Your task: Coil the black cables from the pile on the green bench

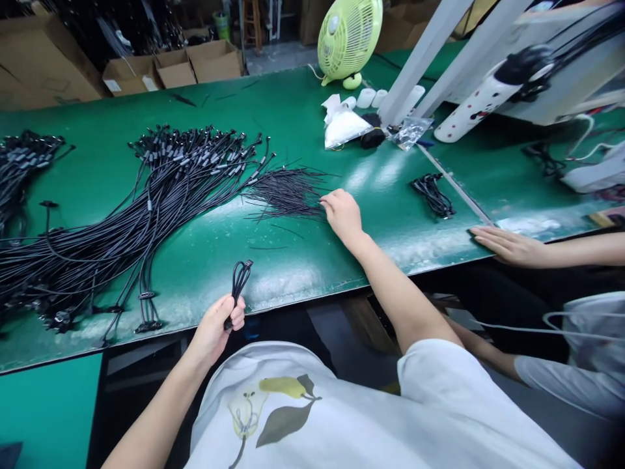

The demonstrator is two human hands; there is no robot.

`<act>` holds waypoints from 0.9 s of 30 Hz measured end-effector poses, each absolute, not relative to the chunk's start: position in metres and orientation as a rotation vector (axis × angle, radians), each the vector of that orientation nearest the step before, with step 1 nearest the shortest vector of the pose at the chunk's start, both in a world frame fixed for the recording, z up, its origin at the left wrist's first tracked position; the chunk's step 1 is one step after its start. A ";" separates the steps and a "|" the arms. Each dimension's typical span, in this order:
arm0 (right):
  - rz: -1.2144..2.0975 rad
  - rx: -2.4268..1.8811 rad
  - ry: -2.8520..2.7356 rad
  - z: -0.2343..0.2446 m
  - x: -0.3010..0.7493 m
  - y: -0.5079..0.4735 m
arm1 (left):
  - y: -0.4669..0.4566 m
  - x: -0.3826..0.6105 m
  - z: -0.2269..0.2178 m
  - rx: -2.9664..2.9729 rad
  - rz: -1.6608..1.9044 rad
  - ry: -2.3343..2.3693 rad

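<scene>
Our left hand (215,329) is closed around a folded black cable (239,280), nearer us and left of the wire ties (288,192), which lie left-to-right on the tabletop (303,124). Our right hand (343,213), fingers curled, touches their right ends; we cannot tell if it pinches one.

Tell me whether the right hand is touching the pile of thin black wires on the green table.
Touching. The head view shows the right hand with its fingertips on the ends of the thin black wires.
</scene>
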State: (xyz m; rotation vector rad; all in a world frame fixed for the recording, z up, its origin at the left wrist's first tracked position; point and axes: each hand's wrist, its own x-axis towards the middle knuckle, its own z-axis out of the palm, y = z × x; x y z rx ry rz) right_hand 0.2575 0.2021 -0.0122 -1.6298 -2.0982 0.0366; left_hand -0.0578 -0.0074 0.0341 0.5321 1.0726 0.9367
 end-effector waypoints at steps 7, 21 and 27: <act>-0.056 -1.660 -1.889 0.005 0.251 0.178 | 0.002 -0.043 0.039 0.534 0.961 1.005; -0.042 -1.678 -1.870 0.024 0.221 0.146 | 0.004 -0.031 0.045 0.561 0.969 0.823; -0.074 -1.630 -1.821 0.031 0.218 0.136 | 0.005 -0.025 0.047 0.554 0.973 0.779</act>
